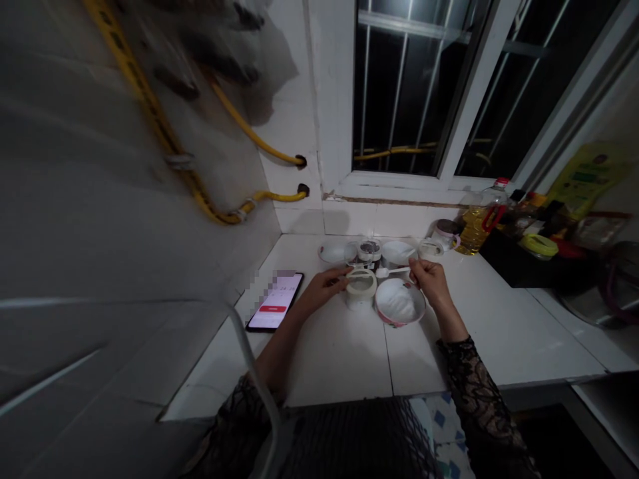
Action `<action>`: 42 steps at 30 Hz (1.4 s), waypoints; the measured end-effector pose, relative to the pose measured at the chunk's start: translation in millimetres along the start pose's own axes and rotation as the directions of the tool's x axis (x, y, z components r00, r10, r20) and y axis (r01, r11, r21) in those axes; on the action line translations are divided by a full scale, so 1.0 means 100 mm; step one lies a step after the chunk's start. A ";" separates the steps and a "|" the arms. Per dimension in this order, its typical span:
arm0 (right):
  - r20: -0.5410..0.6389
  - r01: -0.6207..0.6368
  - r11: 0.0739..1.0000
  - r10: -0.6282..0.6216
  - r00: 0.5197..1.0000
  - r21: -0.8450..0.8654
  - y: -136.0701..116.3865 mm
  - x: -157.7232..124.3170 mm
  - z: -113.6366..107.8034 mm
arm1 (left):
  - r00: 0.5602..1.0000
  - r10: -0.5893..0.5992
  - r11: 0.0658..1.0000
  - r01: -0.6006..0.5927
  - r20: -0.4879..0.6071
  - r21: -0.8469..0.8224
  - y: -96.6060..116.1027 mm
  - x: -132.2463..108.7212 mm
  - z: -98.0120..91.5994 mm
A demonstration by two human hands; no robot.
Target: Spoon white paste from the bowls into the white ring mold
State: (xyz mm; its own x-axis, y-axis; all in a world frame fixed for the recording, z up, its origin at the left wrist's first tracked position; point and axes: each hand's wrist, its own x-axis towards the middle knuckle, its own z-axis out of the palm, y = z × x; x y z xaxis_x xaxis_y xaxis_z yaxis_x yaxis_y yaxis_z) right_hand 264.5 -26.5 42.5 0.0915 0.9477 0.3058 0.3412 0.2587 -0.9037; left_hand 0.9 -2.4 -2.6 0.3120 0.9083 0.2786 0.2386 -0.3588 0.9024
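Note:
My right hand [430, 283] pinches the handle of a small white spoon [392, 271], its bowl pointing left above the gap between a jar and a bowl. Just below it sits a white bowl [399, 306] with a red floral rim and white contents, perhaps powder. My left hand [327, 289] is closed at the left rim of a round jar [361, 293] with a cream collar. A thin pale piece reaches from its fingertips across the jar's mouth; I cannot tell whether it is a stick or part of a lid.
Behind stand a small dish [335, 253], a dark-filled jar [370, 250], another bowl [398, 251] and a lidded jar [444, 233]. A lit phone [274, 303] lies left. An oil bottle [476, 223] and a black condiment tray [519, 263] occupy the right. A yellow hose [200, 193] runs along the wall.

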 end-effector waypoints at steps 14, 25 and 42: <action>0.092 0.539 0.722 -0.560 0.823 -0.434 -0.10 -0.14 0.24 | 1.000 -0.002 1.000 0.002 0.001 -0.009 0.00 0.01 0.00; -0.102 0.150 0.980 -0.163 0.981 -0.130 0.01 -0.06 -0.13 | 1.000 0.026 1.000 -0.026 -0.005 0.003 -0.03 0.01 0.00; 0.028 0.278 0.754 -0.326 0.945 -0.595 0.08 -0.05 -0.21 | 1.000 0.007 1.000 -0.007 -0.002 -0.002 0.00 0.00 0.00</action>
State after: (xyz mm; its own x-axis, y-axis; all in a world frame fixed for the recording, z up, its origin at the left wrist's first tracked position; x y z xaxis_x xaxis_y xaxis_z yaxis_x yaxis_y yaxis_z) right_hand 286.5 -33.1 40.2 -0.0509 0.8161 0.5757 0.8396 0.3471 -0.4179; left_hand 0.5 -2.0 -2.9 0.3121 0.9063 0.2850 0.2349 -0.3643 0.9012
